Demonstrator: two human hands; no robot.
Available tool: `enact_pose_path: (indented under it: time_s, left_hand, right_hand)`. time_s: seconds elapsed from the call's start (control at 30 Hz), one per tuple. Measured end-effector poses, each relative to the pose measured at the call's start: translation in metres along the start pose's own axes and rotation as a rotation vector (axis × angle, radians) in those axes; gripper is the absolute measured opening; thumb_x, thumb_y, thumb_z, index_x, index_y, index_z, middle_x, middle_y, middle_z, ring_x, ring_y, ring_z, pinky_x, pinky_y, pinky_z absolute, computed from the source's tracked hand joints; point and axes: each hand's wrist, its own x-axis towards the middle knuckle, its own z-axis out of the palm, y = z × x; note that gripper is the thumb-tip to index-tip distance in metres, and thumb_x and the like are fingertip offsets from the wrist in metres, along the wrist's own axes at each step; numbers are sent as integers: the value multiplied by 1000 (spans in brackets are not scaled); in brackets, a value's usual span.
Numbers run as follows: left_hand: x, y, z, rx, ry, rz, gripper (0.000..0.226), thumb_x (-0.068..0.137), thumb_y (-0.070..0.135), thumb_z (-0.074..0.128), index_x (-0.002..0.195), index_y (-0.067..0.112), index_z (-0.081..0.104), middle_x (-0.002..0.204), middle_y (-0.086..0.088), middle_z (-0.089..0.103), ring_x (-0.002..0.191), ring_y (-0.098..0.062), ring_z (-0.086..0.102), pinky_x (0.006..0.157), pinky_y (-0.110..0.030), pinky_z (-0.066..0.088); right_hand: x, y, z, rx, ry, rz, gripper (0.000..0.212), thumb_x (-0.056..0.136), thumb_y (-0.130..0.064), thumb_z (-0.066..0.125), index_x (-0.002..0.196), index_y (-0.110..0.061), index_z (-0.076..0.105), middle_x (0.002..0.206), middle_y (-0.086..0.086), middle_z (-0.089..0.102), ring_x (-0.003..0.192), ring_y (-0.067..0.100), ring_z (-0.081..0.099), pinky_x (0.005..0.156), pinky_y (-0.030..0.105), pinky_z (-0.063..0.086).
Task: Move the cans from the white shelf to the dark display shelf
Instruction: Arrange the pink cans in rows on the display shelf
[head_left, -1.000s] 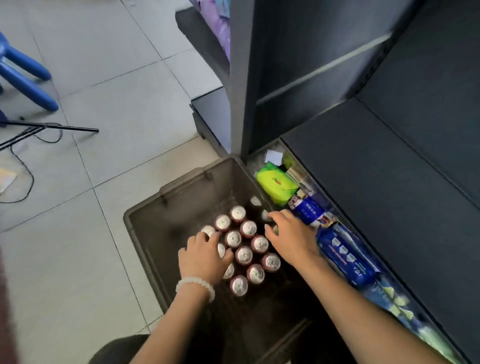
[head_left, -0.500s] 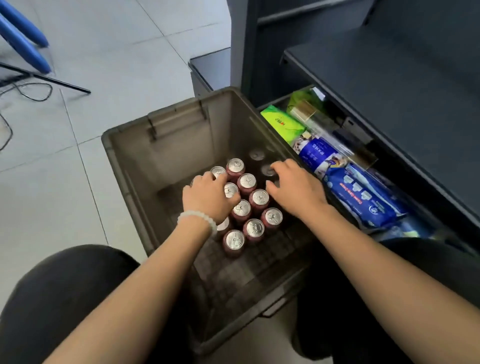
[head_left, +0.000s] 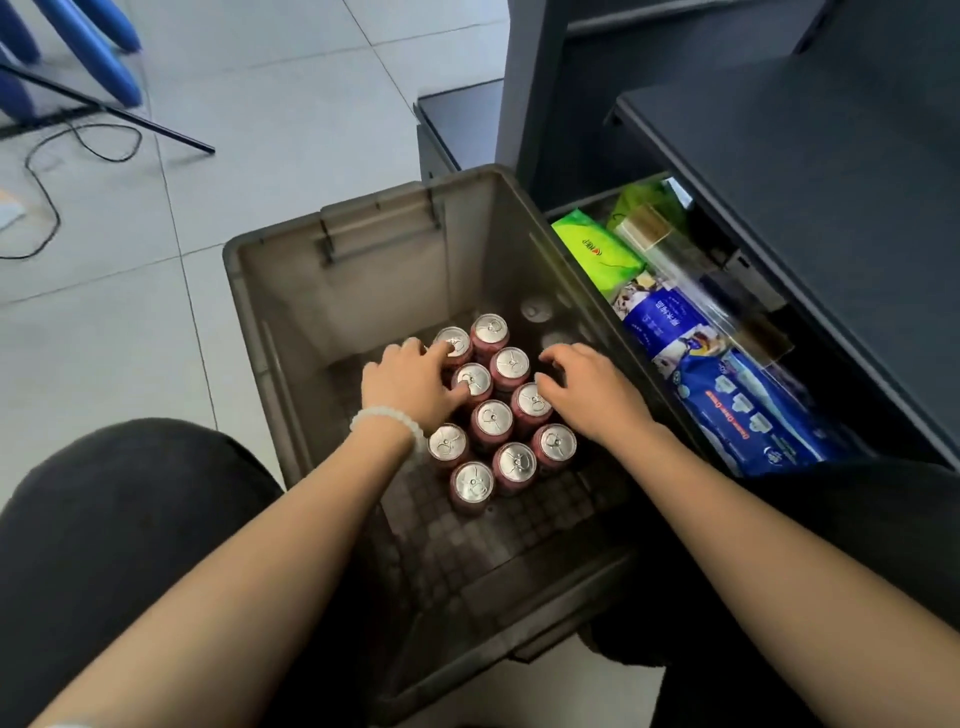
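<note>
Hands: both reach down into a grey plastic crate (head_left: 363, 249) that sits on the tiled floor (head_left: 291, 88) between the person's knees.
Left hand (head_left: 410, 382): fingers curled over the tops of the cans at the left edge of the cluster, thumb against a can lid; it seems to be closing round one, though whether it has a firm hold I cannot tell.
Right hand (head_left: 592, 392): fingers bent and spread, tips resting on the cans at the right edge of the cluster; no can is clearly gripped here either.
Cans (head_left: 493, 415): about ten reddish cans with silver lids, standing upright and packed touching one another between the two hands and just in front of them (tight packing probably keeps them from tipping in the crate).
Dark shelf (head_left: 831, 171): to the right of the right hand and above it, its flat top bare where visible; likely where the cans are meant to go.
Lower compartment: just right of the right hand, beneath the dark shelf, holding a green packet (head_left: 597, 249) and blue packets (head_left: 748, 415).
Wrist: a pale bead bracelet (head_left: 387, 418) on the left arm.
Stage: seemingly the pick-up, with one hand at each side, probably so two cans can be lifted at once.
White shelf: not in view.
</note>
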Motion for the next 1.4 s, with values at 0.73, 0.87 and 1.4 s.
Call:
enact_pose_path:
  time_s: [0.73,0.87,1.4]
  left_hand:
    - [-61,0,59,35,-141,14,53,84,55,51,130,30,45,127,-3,51,120,-25,45,94,-42,39]
    - [-40,2,90,38,-212,14,52,84,53,54,128,28,46,128,-4,49,120,-25,43,93,-42,37]
    - [-35,2,139,99,-243,-4,57,71,58,64,120,31,50,127,1,38,118,-22,36,97,-45,30]
  right_hand:
    - [-6,18,37,-158,-296,-58,42,87,-36,60,122,-13,52,125,9,54,114,29,53,87,36,45]
    - [15,31,69,-245,-414,-48,47,86,-40,60,126,-19,50,130,4,51,116,27,53,86,36,45]
    - [30,48,131,-506,-247,-354,45,67,-36,76,105,-18,59,107,1,57,105,24,53,88,38,43]
